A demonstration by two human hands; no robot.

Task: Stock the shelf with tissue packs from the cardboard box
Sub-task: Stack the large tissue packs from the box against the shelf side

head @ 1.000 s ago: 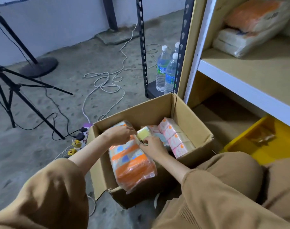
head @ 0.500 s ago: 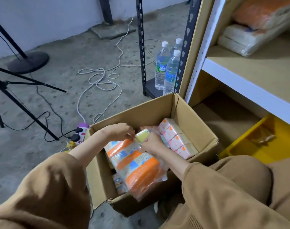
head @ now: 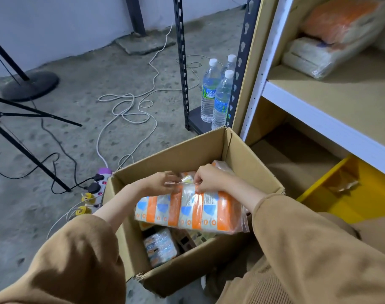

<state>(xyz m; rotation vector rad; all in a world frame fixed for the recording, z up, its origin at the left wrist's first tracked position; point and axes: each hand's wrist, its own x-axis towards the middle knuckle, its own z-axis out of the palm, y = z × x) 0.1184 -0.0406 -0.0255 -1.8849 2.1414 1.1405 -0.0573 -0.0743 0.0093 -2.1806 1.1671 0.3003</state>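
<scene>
Head view: looking down into the cardboard box (head: pixel 187 154) on the concrete floor, brown sleeves on both arms
Left hand (head: pixel 159 183): pinching the clear wrap at the top edge of the orange tissue pack (head: pixel 187 212)
Right hand (head: pixel 211 179): fingers curled on that same edge, just beside the left
Tissue pack: held over the box opening, lying crosswise, smaller packs (head: pixel 160 246) below it inside
Shelf (head: pixel 332 95): right of the box, two wrapped bundles (head: pixel 332 40) stacked on it
Floor: water bottles (head: pixel 218 95), power strip (head: pixel 95 189)
</scene>
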